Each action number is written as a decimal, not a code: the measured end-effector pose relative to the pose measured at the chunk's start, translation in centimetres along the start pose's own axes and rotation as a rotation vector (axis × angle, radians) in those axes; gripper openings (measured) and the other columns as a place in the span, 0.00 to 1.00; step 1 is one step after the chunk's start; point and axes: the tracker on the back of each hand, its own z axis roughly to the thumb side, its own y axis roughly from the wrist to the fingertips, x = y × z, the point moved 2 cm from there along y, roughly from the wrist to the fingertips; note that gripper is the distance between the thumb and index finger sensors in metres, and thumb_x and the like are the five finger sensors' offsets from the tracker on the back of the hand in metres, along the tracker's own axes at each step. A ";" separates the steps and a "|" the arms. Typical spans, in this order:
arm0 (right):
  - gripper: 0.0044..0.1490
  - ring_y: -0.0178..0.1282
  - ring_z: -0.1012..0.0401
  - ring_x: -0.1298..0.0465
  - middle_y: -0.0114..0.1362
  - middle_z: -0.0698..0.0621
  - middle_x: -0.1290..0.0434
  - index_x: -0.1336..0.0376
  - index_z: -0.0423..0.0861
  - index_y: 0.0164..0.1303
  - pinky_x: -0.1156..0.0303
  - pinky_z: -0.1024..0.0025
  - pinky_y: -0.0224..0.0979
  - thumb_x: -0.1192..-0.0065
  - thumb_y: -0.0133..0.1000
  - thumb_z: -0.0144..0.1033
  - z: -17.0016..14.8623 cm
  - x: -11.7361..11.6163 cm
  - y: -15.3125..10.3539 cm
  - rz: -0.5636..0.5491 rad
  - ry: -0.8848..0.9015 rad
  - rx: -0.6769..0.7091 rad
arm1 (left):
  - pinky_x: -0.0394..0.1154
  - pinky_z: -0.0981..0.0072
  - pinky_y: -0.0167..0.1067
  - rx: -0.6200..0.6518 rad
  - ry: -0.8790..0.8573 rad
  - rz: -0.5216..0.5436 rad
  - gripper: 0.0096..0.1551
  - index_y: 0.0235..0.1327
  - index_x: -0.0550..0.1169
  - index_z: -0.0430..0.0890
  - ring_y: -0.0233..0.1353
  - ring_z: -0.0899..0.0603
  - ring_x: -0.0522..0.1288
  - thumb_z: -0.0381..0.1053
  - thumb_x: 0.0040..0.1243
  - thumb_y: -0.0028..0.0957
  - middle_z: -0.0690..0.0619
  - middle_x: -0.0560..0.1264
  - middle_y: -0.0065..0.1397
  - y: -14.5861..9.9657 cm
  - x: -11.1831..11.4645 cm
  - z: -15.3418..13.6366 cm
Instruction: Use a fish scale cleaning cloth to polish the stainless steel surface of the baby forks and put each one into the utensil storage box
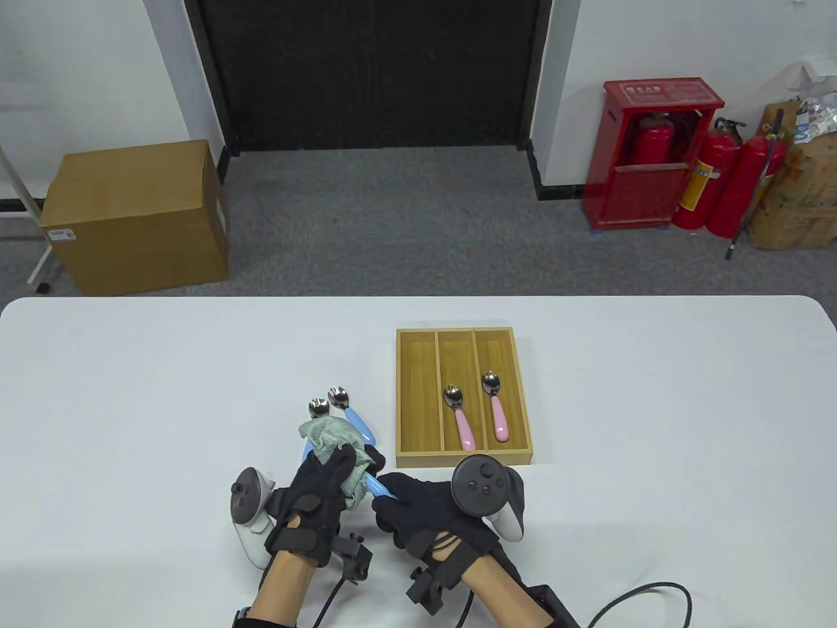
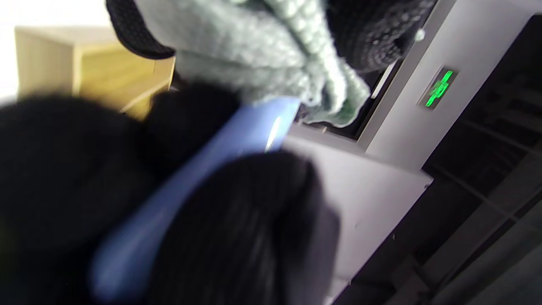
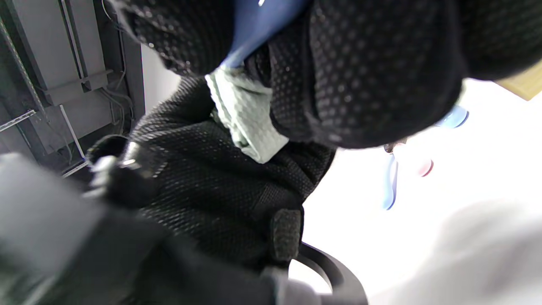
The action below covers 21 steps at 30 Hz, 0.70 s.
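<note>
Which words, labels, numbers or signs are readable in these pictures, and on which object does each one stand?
Nothing can be read as text.
Red fire cabinet: white characters on top, too small.
Cardboard box: white label, too small.
Fire extinguisher: label, blurred.
Green lit sign on wall: blurred, no letters legible.

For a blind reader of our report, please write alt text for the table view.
Two gloved hands polish a blue-handled fork: the left hand wraps a green cloth round it and the right hand grips its handle. Two more blue-handled forks lie beside them, and a wooden box holds two pink-handled forks.
</note>
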 end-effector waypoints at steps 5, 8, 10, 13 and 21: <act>0.29 0.24 0.52 0.18 0.40 0.37 0.17 0.29 0.40 0.53 0.24 0.45 0.40 0.36 0.47 0.43 -0.5 0.4 -0.3 0.016 -0.009 -0.010 | 0.73 0.46 0.67 -0.019 0.027 -0.008 0.29 0.66 0.74 0.52 0.66 0.49 0.84 0.61 0.65 0.55 0.60 0.85 0.59 0.1 0.2 0.3; 0.29 0.24 0.51 0.18 0.41 0.37 0.17 0.29 0.40 0.53 0.24 0.44 0.40 0.35 0.47 0.43 -0.8 0.6 -0.2 0.016 -0.022 -0.018 | 0.76 0.48 0.65 0.009 0.173 0.072 0.26 0.62 0.78 0.54 0.62 0.50 0.87 0.60 0.66 0.52 0.61 0.87 0.56 0.2 -0.8 1.2; 0.29 0.24 0.51 0.18 0.41 0.36 0.17 0.29 0.40 0.53 0.24 0.44 0.40 0.34 0.47 0.43 -0.9 0.7 -0.2 0.019 -0.038 -0.021 | 0.76 0.47 0.64 0.005 0.197 0.110 0.25 0.60 0.79 0.54 0.61 0.49 0.87 0.59 0.67 0.51 0.58 0.88 0.55 0.0 -1.3 1.4; 0.30 0.25 0.50 0.18 0.40 0.36 0.17 0.29 0.39 0.53 0.24 0.44 0.40 0.33 0.46 0.42 -1.0 0.8 -0.4 0.027 -0.071 -0.031 | 0.77 0.47 0.63 0.015 0.281 0.170 0.24 0.58 0.81 0.54 0.59 0.48 0.88 0.59 0.67 0.50 0.56 0.89 0.53 -0.1 -1.9 1.7; 0.29 0.25 0.49 0.17 0.40 0.36 0.16 0.27 0.39 0.51 0.24 0.43 0.41 0.29 0.45 0.42 -2.8 4.9 -0.6 0.009 -0.115 -0.104 | 0.76 0.44 0.62 0.070 0.731 0.464 0.23 0.56 0.81 0.53 0.58 0.47 0.88 0.58 0.67 0.49 0.58 0.89 0.50 -1.5 -3.4 3.3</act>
